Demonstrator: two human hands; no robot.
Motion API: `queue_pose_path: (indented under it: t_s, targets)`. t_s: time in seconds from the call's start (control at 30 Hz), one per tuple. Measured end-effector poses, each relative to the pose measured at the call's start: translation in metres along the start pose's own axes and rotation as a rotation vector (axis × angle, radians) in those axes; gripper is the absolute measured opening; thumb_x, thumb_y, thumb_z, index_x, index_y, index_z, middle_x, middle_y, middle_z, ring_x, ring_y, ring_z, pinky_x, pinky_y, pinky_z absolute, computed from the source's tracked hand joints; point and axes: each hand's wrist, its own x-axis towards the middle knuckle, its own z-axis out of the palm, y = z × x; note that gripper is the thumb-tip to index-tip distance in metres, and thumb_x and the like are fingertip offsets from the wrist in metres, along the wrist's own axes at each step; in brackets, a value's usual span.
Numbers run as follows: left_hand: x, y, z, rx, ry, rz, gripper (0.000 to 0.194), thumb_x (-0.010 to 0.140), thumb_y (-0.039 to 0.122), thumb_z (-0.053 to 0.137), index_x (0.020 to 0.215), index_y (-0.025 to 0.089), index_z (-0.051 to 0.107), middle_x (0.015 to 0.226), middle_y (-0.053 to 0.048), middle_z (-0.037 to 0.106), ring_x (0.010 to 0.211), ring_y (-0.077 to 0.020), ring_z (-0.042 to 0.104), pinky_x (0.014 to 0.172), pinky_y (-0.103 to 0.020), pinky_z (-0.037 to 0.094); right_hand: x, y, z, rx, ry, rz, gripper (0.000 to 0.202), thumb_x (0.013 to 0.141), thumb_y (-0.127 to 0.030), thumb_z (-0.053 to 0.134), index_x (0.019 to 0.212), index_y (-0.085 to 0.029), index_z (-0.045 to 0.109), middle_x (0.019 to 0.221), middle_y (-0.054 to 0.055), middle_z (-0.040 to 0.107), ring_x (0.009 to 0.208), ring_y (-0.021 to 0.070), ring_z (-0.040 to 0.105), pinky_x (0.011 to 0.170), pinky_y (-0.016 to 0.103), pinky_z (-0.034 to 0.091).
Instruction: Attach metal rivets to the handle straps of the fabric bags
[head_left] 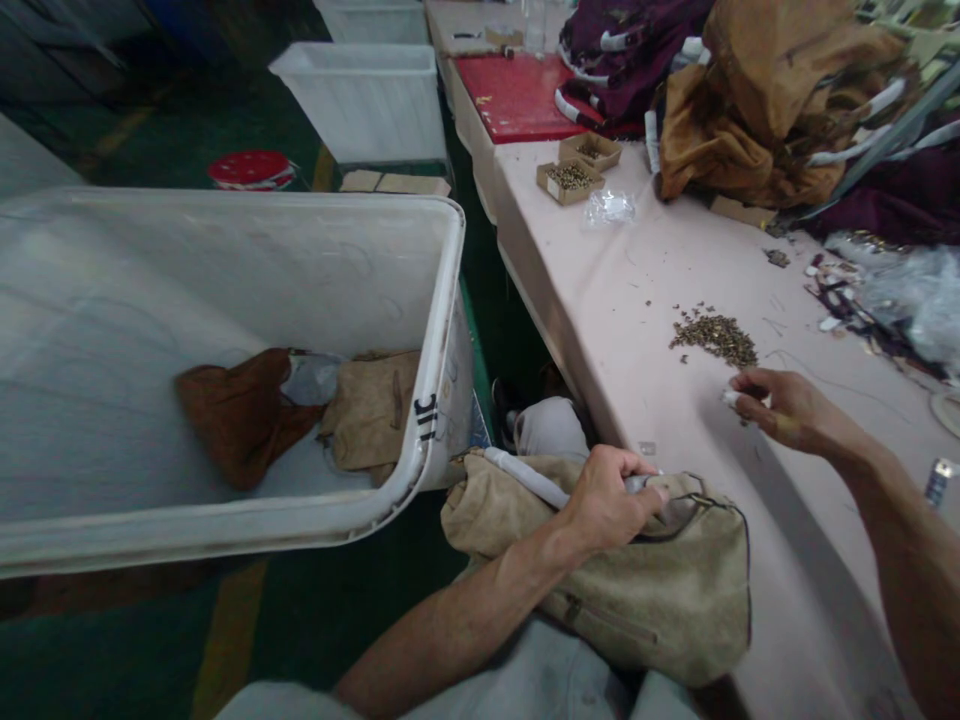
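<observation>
A tan bag lies across the lap and against the table's edge, its zipped opening facing up. My left hand grips the bag's upper edge beside the opening, fingers closed on it. A white-wrapped strap runs along the bag to the left of that hand. Over the table, my right hand is pinched, with something small and white at its fingertips that I cannot make out clearly. Just beyond it lies a pile of small brass-coloured metal pieces.
On the left, a large white bin holds a brown bag and a tan bag. Two small cardboard boxes of metal pieces stand on the table. Brown and purple bags are heaped behind.
</observation>
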Motion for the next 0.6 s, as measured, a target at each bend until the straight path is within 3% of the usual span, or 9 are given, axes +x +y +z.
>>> queue_pose_path:
  t_s: [0.13,0.23,0.4,0.6]
  targets:
    - [0.0,-0.002,0.0,0.021,-0.007,0.007,0.023,0.075,0.029,0.07,0.085,0.01,0.078,0.063,0.0,0.057,0.058,-0.0107,0.045,0.05,-0.023,0.03,-0.047,-0.08,0.005,0.115,-0.085,-0.344,0.01,0.094,-0.029,0.058,0.102,-0.023,0.061,0.09,0.006,0.067,0.078,0.021,0.06,0.07,0.032,0.046]
    - [0.002,-0.003,0.001,0.036,-0.028,0.039,0.019,0.076,0.028,0.067,0.079,0.01,0.074,0.061,0.001,0.052,0.057,-0.0101,0.042,0.049,-0.023,0.027,-0.068,-0.116,0.019,0.091,-0.164,-0.449,0.009,0.095,-0.018,0.054,0.101,-0.023,0.059,0.093,0.006,0.063,0.081,0.0213,0.057,0.073,0.034,0.045]
    - [0.001,-0.003,0.004,0.094,-0.025,0.072,0.014,0.075,0.025,0.065,0.073,0.012,0.069,0.063,0.001,0.053,0.061,-0.0116,0.045,0.052,-0.024,0.027,-0.074,-0.119,0.04,0.093,-0.187,-0.473,0.014,0.097,-0.013,0.05,0.105,-0.022,0.057,0.096,0.008,0.061,0.084,0.0223,0.055,0.073,0.035,0.044]
    - [-0.005,-0.006,0.008,0.155,0.036,0.124,0.012,0.076,0.022,0.064,0.074,0.012,0.071,0.066,0.0,0.059,0.064,-0.0134,0.049,0.056,-0.026,0.032,-0.074,-0.113,0.048,0.148,-0.184,-0.445,0.013,0.095,-0.012,0.051,0.101,-0.022,0.057,0.092,0.006,0.061,0.083,0.0218,0.055,0.073,0.034,0.043]
